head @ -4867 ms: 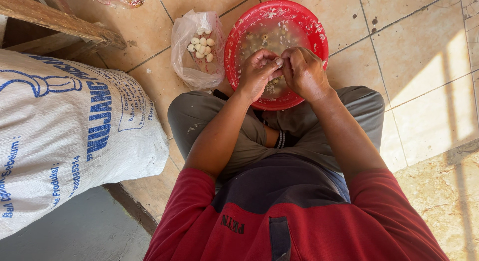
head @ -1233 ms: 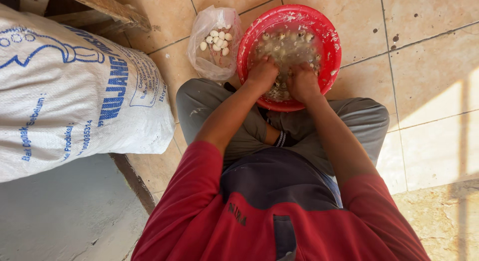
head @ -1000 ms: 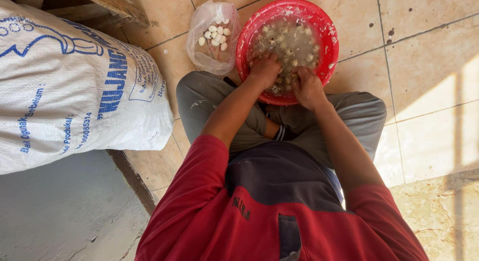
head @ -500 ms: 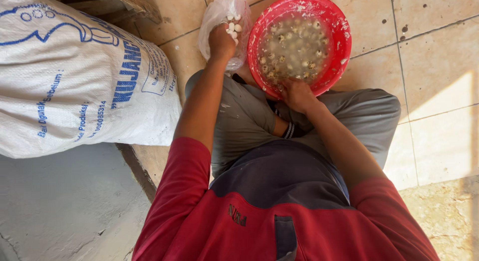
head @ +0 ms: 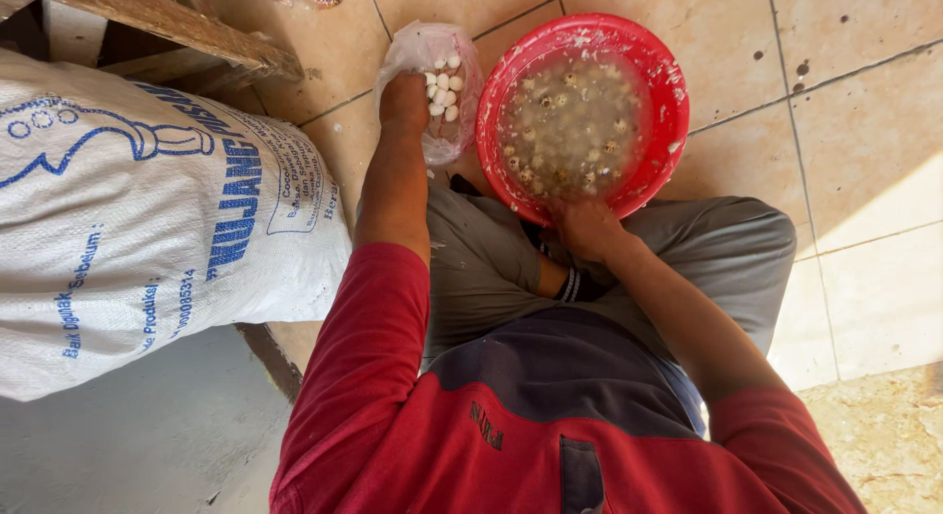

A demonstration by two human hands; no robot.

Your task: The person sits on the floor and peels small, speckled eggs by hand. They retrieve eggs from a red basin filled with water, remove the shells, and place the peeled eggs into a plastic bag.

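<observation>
Left hand (head: pixel 405 101) reaching into the clear plastic bag (head: pixel 432 82) of small white peeled pieces (head: pixel 444 84), fingers hidden inside, grip impossible to tell. Right hand (head: pixel 585 225) resting at the near rim of the red basin (head: pixel 668 101), fingers curled together. Both containers on the tiled floor (head: pixel 864 131), white woven sack (head: pixel 147 229) alongside.

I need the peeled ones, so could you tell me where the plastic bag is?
The plastic bag lies on the tiled floor, just left of the red basin, with the left hand at it.
</observation>
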